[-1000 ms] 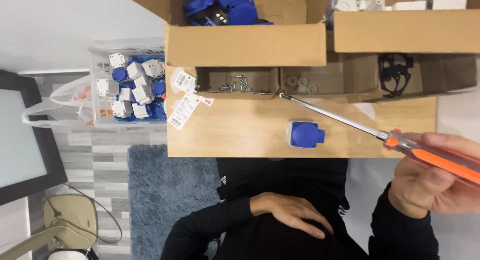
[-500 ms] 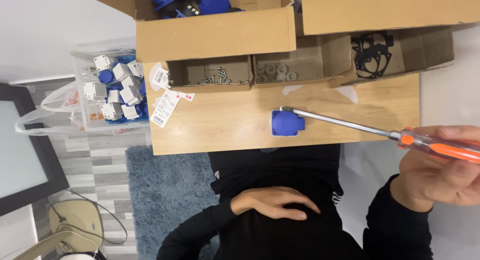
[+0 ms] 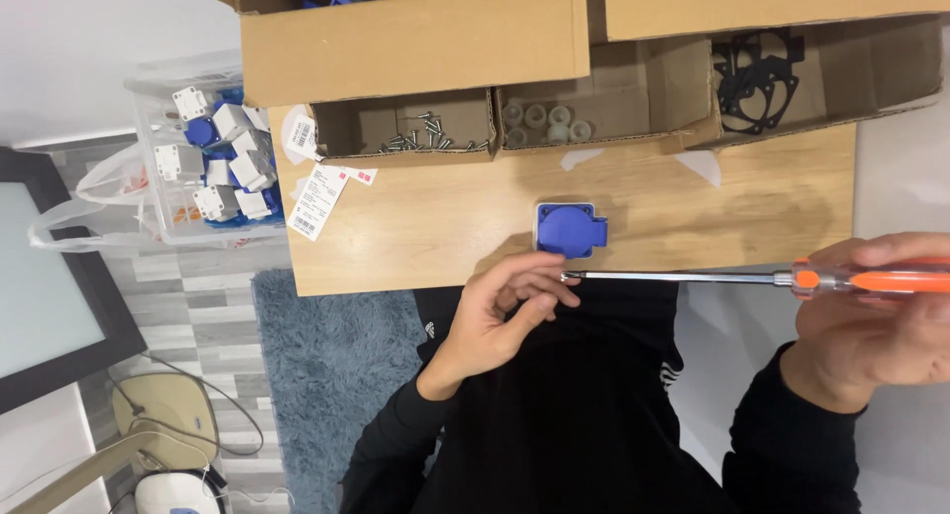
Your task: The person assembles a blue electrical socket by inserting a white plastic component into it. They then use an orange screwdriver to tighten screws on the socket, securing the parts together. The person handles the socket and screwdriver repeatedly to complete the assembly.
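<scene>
Right hand (image 3: 871,321) clamped around the orange handle of a long screwdriver (image 3: 693,277), shaft level, tip at the left hand's (image 3: 500,311) pinched fingertips; whether a screw sits there, cannot tell. Rigid steel, light, best gripped at the handle. Blue socket (image 3: 570,228) just beyond the tip, near the table (image 3: 416,237) edge: hard, smooth plastic, probably light, best held by its sides.

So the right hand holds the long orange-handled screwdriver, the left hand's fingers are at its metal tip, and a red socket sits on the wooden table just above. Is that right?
Nearly. The socket is blue, not red, as the head view shows. The rest holds: the right hand grips the long orange-handled screwdriver, the left hand has its fingers at the metal tip, and the socket sits on the wooden table just above.
</scene>
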